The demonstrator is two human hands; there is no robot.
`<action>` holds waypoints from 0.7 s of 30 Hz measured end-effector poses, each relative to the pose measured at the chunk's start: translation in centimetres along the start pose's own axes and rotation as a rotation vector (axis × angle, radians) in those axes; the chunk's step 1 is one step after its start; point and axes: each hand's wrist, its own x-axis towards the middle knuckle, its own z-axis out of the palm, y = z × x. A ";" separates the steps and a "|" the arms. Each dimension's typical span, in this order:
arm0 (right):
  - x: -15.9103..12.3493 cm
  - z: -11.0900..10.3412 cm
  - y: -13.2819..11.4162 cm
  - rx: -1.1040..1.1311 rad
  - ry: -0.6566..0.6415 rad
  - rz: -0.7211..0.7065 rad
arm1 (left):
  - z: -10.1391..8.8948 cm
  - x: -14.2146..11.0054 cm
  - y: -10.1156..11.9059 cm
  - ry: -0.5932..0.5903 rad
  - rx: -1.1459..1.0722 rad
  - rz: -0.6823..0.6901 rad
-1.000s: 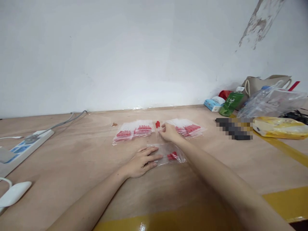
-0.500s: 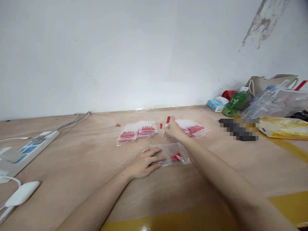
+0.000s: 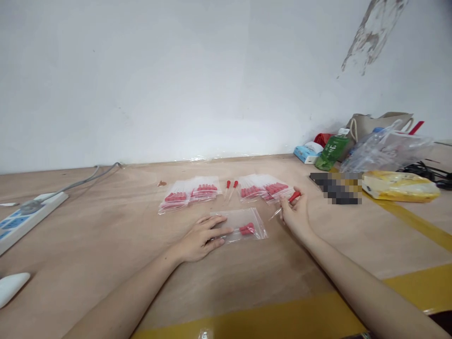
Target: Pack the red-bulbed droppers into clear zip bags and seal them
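Observation:
My left hand (image 3: 205,238) lies flat with spread fingers on a clear zip bag (image 3: 237,217), pressing it to the table. Inside that bag are red-bulbed droppers (image 3: 247,229), their tips pointing left toward my fingers. To the right of the bag, my right hand (image 3: 295,214) pinches a single dropper (image 3: 294,196), red bulb up and thin clear tip slanting down left. Two loose droppers (image 3: 231,188) lie behind the bag. Piles of filled bags flank them: one pair of piles on the left (image 3: 190,193), another on the right (image 3: 263,187).
A power strip (image 3: 33,217) with a grey cable lies at left, a white plug-like object (image 3: 13,288) before it. At right are a tissue pack (image 3: 306,154), a green bottle (image 3: 332,151), plastic bags (image 3: 388,148), a yellow packet (image 3: 399,186) and a blurred dark object (image 3: 335,188).
My right hand has moved right and toward me from behind the bag, carrying a dropper. My left hand stays on the bag. The view has shifted slightly to the right.

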 end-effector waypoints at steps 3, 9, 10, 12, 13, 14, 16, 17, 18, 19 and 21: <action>-0.4 0.5 0.0 0.091 0.007 0.056 | 0.0 0.0 0.0 0.006 0.002 -0.003; -0.4 0.6 0.1 0.131 -0.023 0.083 | 0.0 0.0 0.1 0.002 -0.003 -0.006; -0.5 0.7 0.1 0.137 -0.029 0.090 | -0.1 0.0 0.1 0.003 -0.002 -0.006; -0.6 0.9 0.2 0.158 -0.040 0.120 | -0.1 0.0 0.1 0.002 0.002 -0.006; -0.7 1.0 0.1 0.175 -0.051 0.141 | -0.1 0.0 0.2 0.002 0.004 -0.006; -0.8 1.1 0.1 0.194 -0.067 0.163 | -0.1 0.0 0.2 0.002 0.007 -0.006; -1.2 1.4 0.0 0.223 -0.114 0.207 | -0.1 0.0 0.2 0.004 0.015 -0.002; -1.4 1.5 -0.1 0.232 -0.143 0.225 | -0.1 0.0 0.1 0.006 0.018 0.001; -1.5 1.6 -0.2 0.238 -0.171 0.239 | -0.1 0.0 0.1 0.008 0.021 0.004; -1.7 1.7 -0.3 0.242 -0.197 0.249 | -0.1 0.0 0.1 0.008 0.023 0.006; -2.0 1.8 -0.4 0.246 -0.237 0.260 | -0.1 0.0 0.1 0.010 0.024 0.008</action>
